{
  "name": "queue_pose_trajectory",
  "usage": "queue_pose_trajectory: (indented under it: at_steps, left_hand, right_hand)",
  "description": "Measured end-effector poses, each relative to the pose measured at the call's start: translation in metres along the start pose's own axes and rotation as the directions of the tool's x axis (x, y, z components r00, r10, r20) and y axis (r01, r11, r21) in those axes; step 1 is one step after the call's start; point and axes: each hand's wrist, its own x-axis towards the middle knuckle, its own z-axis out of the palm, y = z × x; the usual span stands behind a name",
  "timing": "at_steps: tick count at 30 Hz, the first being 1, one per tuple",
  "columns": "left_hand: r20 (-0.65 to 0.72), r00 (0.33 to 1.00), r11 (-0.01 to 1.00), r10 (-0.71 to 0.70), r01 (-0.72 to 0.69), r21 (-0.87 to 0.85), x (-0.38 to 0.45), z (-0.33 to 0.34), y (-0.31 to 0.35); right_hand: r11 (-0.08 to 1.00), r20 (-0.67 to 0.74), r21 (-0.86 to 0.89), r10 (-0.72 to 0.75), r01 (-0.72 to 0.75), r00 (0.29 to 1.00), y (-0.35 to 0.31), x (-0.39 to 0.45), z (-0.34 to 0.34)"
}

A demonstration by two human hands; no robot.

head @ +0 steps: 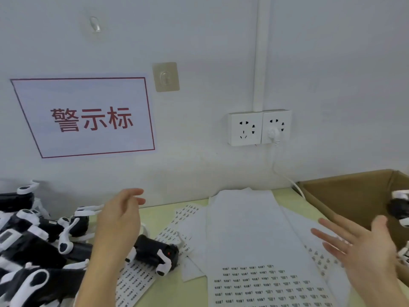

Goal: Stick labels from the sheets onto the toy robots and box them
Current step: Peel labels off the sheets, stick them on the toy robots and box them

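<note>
Both your hands are spread open and empty, left hand (119, 220) over the robot (155, 254) left of the sheets (250, 251), right hand (363, 247) by the box (345, 191); a hasty grab could drag sheets underneath.

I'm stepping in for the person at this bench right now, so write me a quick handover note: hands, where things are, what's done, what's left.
Left hand: open, empty, raised over the pile of toy robots.
Right hand: open, empty, beside the cardboard box.
One toy robot lies apart from the pile, on the label sheets spread on the table.
Done: at least one boxed robot shows at the right edge.
Left: the pile still needs labelling and boxing; many labels remain on the sheets.
</note>
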Motion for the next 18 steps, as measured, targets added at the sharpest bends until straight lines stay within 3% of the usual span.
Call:
queue_pose_trajectory:
  at_steps: [2,4,7,10,12,15,18]
  left_hand:
    - [0.050,0.997,0.973,-0.054,0.041,0.226,0.002,-0.001,-0.009]
    - [0.091,0.988,0.948,-0.125,0.091,0.306,0.003,0.001,-0.016]
    - [0.101,0.978,0.924,-0.182,0.136,0.357,0.002,0.003,-0.020]
    - [0.093,0.982,0.923,-0.165,0.120,0.367,0.002,0.004,-0.021]
    - [0.097,0.985,0.932,-0.144,0.102,0.348,0.003,0.002,-0.022]
    - [0.132,0.984,0.951,-0.118,0.073,0.300,0.003,0.002,-0.022]
    - [0.153,0.986,0.975,-0.059,0.025,0.219,0.001,0.007,-0.019]
  right_hand:
    - [0.930,0.053,-0.336,-0.142,0.152,0.988,0.012,-0.010,0.020]
    - [0.823,0.226,-0.467,-0.242,0.323,0.944,0.030,-0.022,0.045]
    - [0.656,0.587,-0.538,-0.159,0.529,0.794,0.066,-0.044,0.088]
    - [0.522,0.790,-0.514,-0.022,0.681,0.613,0.114,-0.070,0.127]
    - [0.473,0.833,-0.480,-0.018,0.739,0.553,0.144,-0.083,0.144]
    - [0.343,0.843,-0.461,-0.119,0.819,0.524,0.167,-0.089,0.152]
    - [0.350,0.797,-0.467,-0.232,0.812,0.558,0.165,-0.083,0.145]
